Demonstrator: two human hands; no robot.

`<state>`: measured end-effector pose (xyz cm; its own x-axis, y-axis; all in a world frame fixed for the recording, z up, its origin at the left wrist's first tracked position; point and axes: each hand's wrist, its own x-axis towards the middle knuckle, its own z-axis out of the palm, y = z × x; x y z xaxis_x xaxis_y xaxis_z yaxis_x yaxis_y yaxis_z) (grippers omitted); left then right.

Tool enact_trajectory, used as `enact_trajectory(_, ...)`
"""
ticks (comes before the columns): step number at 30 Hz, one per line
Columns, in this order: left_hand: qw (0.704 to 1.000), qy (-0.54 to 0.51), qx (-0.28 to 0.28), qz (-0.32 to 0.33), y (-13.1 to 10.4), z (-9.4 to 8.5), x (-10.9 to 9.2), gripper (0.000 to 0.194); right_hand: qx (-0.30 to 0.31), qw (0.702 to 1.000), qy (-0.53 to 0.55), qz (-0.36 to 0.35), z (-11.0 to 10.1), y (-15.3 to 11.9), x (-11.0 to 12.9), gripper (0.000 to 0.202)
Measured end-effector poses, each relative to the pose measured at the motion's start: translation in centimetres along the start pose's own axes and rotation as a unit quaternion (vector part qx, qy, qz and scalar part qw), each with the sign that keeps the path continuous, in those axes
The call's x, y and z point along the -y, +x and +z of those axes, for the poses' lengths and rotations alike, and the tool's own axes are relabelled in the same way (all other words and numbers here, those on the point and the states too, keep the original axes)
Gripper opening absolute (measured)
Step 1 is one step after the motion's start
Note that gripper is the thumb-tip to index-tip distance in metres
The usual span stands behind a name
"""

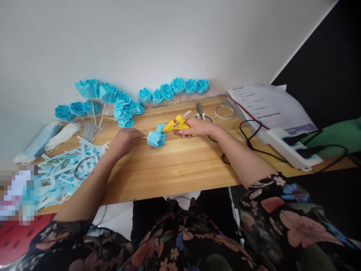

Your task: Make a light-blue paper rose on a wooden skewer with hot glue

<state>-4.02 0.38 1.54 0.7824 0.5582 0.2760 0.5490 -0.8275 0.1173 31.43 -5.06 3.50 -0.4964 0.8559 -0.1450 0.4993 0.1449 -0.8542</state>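
My left hand (126, 140) pinches the thin stick stem of a blue paper flower (155, 139), which lies sideways over the middle of the table. In my right hand (196, 127) is a yellow hot glue gun (176, 125), a clear glue stick poking out of its back end. The gun's nozzle touches or nearly touches a blue petal at the flower's upper right; I cannot tell which. Just behind my right hand lie scissors (200, 110) with pale handles.
Finished blue flowers (178, 86) lean along the wall. Paper strips (67, 169) cover the table's left side, near bundles of white stems (63, 135). A tape roll (225, 111), printed sheets (265, 107) and a power strip (293, 148) with black cables are at the right.
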Motion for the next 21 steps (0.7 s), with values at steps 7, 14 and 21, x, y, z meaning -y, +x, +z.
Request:
enact_trajectory(7, 0.997, -0.034, -0.059, 0.024, -0.7, 0.9, 0.1, 0.030, -0.032, 0.992, 0.119, 0.005, -1.2, -0.5, -0.5, 0.021)
enact_trajectory(14, 0.996, -0.054, -0.070, 0.028, -1.2, 1.0, 0.3, 0.027, -0.046, 0.997, 0.066, -0.019, -0.7, -0.4, -0.8, 0.022)
enact_trajectory(21, 0.997, -0.045, -0.065, -0.006, -1.5, 0.8, 0.1, 0.029, -0.007, 0.996, 0.079, -0.043, -0.4, -0.3, -0.9, 0.029)
